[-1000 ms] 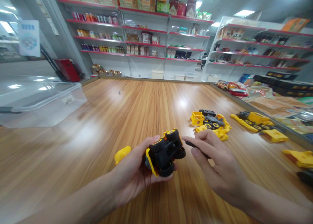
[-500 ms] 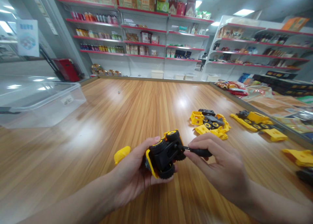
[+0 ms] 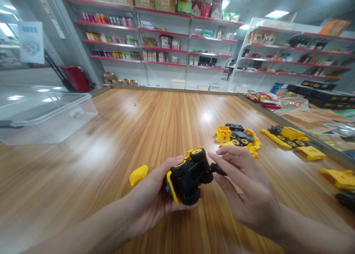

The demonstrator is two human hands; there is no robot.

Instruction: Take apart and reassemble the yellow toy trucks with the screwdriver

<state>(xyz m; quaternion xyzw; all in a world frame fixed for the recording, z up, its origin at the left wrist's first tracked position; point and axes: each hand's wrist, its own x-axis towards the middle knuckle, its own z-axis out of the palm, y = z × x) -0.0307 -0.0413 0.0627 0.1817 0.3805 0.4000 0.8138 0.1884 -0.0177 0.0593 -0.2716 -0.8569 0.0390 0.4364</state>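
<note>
My left hand (image 3: 151,196) is closed around a yellow and black toy truck (image 3: 186,176), held upside down with its black underside and wheels facing up. My right hand (image 3: 244,189) pinches a small black screwdriver (image 3: 217,169), whose tip meets the truck's underside by a wheel. A loose yellow toy part (image 3: 138,174) lies on the wooden table (image 3: 111,154) just left of my left hand.
A pile of yellow and black toy parts (image 3: 238,137) lies beyond my right hand, with more toy pieces (image 3: 294,139) and a yellow part (image 3: 340,178) to the right. A clear plastic bin (image 3: 41,113) stands at the left. Stocked shop shelves (image 3: 166,43) line the back.
My right hand first brought the screwdriver tip to the truck's underside, then shifted its grip nearer the tip with the fingers raised. The truck stays in my left hand.
</note>
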